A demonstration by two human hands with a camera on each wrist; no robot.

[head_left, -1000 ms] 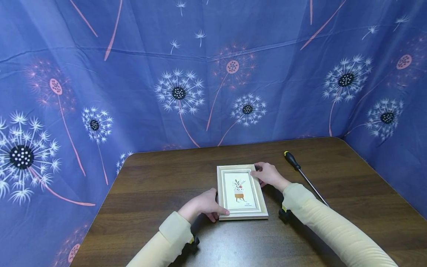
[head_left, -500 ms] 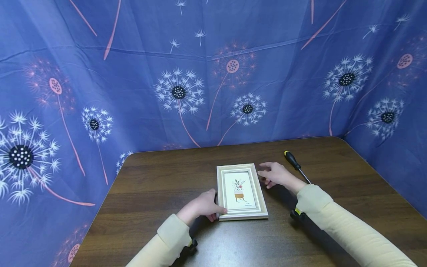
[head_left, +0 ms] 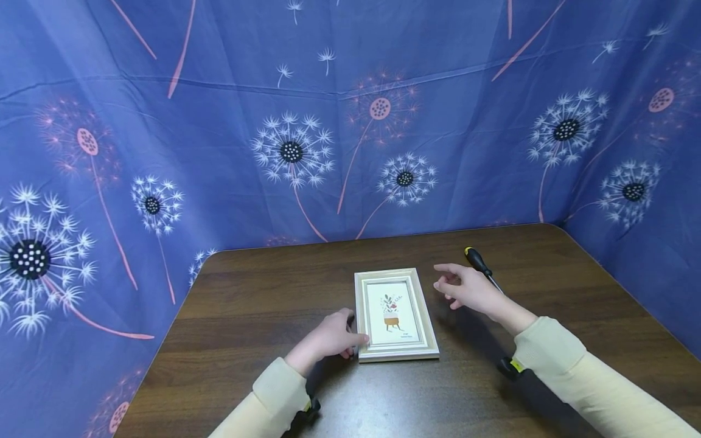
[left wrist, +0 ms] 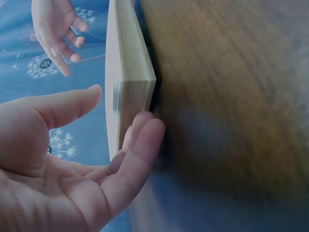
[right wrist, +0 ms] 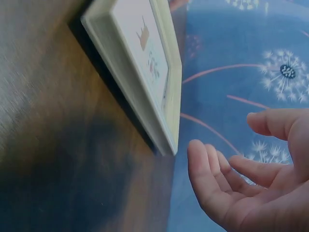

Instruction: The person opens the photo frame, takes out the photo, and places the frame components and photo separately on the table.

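A cream picture frame [head_left: 397, 353] lies face up on the wooden table, its print showing plants in an orange pot on legs. At its lower left corner is my left hand [head_left: 328, 336]. In the left wrist view, the thumb [left wrist: 72, 107] stands off the frame's face while the fingertips [left wrist: 149, 137] are right at its side edge. My right hand [head_left: 473, 291] hovers to the right of the frame, holding nothing, its fingers loosely bent and thumb apart. The right wrist view shows a gap between those fingers [right wrist: 203, 164] and the frame's corner [right wrist: 166, 145].
A screwdriver [head_left: 477, 260] with a black and yellow handle lies at the right of the table, its shaft partly hidden behind the right hand and forearm. Blue cloth [head_left: 230, 182] with dandelion prints hangs behind the wooden table [head_left: 263, 292] and at its sides.
My right hand has let go of the frame's right edge and moved away to the right. The left thumb has lifted from the frame's face and the hand has drawn slightly left.
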